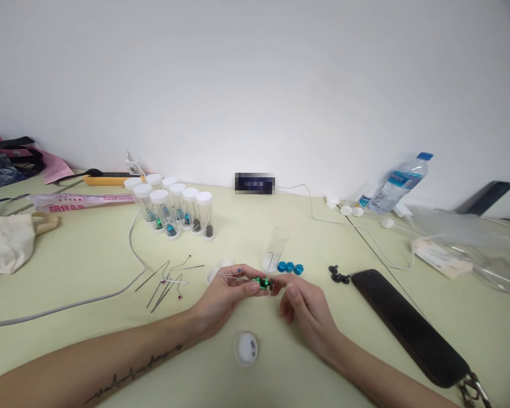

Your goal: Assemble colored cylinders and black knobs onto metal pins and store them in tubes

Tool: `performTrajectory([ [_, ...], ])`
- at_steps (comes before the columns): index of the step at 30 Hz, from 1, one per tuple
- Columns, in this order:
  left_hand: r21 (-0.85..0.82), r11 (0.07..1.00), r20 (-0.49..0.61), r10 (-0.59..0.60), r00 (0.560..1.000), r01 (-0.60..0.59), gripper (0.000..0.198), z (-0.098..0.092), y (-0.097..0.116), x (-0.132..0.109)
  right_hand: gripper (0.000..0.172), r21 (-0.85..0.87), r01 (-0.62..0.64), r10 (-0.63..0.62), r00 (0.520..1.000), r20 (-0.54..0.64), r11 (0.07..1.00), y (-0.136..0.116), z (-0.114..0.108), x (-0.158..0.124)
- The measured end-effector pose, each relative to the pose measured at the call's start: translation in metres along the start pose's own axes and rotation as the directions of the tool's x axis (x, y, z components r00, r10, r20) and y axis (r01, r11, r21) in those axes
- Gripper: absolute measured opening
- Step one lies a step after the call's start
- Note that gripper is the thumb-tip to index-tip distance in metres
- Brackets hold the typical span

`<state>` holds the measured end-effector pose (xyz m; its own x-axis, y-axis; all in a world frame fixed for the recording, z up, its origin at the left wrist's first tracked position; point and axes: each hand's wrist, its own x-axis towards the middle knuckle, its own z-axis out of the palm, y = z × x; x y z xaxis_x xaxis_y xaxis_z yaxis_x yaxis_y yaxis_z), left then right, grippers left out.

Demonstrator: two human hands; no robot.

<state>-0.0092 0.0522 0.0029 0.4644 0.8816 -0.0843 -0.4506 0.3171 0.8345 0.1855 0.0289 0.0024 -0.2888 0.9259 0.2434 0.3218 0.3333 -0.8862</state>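
Note:
My left hand [225, 297] pinches a small shiny green metal part [261, 281] between thumb and fingers. A thin metal rod [236, 277] runs leftward from it across the fingers. At the part's right end is a dark, round-headed piece [271, 285], met by the index finger of my right hand [310, 309]; the other right fingers are curled and the thumb sits a little apart. Below the hands lies a white cap [242, 348] with a few tiny dark pieces inside. Just behind stand a clear tube [280, 239] holding a bent wire and three blue knobs [290, 267].
Several capped tubes [159, 209] with small parts stand at back left. Loose bent metal rods [165, 289] lie left of my hands. To the right are black pieces [339, 276], a phone [408, 323], a water bottle [402, 181] and a cable [312, 212].

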Motion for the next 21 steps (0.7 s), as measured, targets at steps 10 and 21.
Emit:
performTrajectory([
  [10,0.003,1.000,-0.006,-0.005,1.000,0.005,0.019,0.0000,0.0003,-0.0002,0.042,-0.006,-0.013,0.013,1.000,-0.028,1.000,0.0008,0.0001,-0.0005],
  [21,-0.001,1.000,-0.015,-0.012,1.000,0.012,0.021,0.0003,-0.0003,0.0007,0.042,0.023,-0.029,0.030,0.999,-0.036,0.999,0.0010,0.0000,0.0002],
])
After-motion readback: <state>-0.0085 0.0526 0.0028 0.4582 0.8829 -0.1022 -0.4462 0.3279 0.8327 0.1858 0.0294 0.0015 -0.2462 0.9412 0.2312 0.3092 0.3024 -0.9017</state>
